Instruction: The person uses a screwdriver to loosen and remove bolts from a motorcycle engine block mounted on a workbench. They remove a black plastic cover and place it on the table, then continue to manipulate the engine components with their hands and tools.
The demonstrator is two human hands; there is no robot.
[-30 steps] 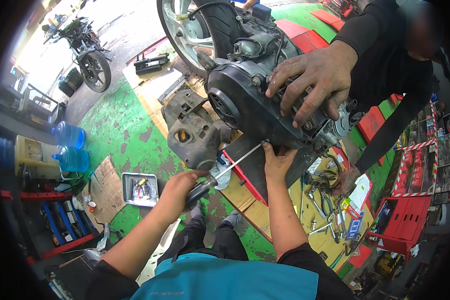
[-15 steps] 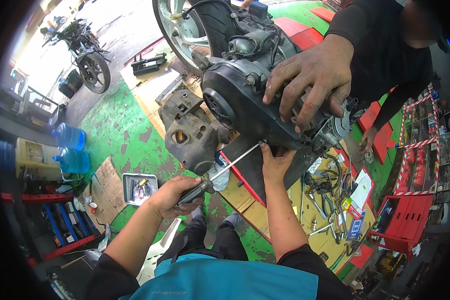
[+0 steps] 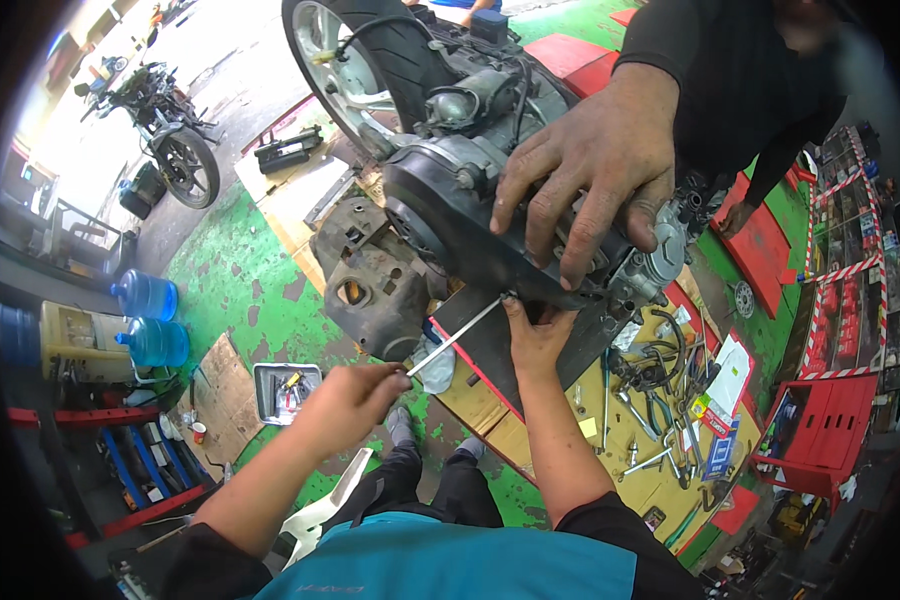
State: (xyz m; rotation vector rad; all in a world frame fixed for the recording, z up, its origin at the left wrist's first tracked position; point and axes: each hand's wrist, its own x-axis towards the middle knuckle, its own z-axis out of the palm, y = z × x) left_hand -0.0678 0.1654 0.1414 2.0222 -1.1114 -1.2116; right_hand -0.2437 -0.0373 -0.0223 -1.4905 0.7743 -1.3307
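Note:
My left hand (image 3: 355,400) is closed round the handle of a long screwdriver (image 3: 455,338), whose pale shaft slants up and right. Its tip meets the lower edge of a black engine cover (image 3: 450,215). At that tip my right hand (image 3: 540,340) is closed, thumb beside the shaft; its fingertips pass under the cover, so what they pinch is hidden. The cover belongs to a scooter engine (image 3: 470,150) with a wheel (image 3: 345,65) attached. From the right, a co-worker's hand (image 3: 600,180) spreads over the engine's near side.
A dirty grey-brown plastic shroud (image 3: 365,270) lies left of the engine. Several wrenches and pliers (image 3: 660,420) cover the cardboard at right. A small tray (image 3: 288,393) stands on the floor, near blue water jugs (image 3: 155,340). A red cabinet (image 3: 820,425) is at far right.
My view has shifted slightly, so the engine sits further left. My left hand has turned on the screwdriver, and its handle is now mostly hidden. The right hand stays at the tip.

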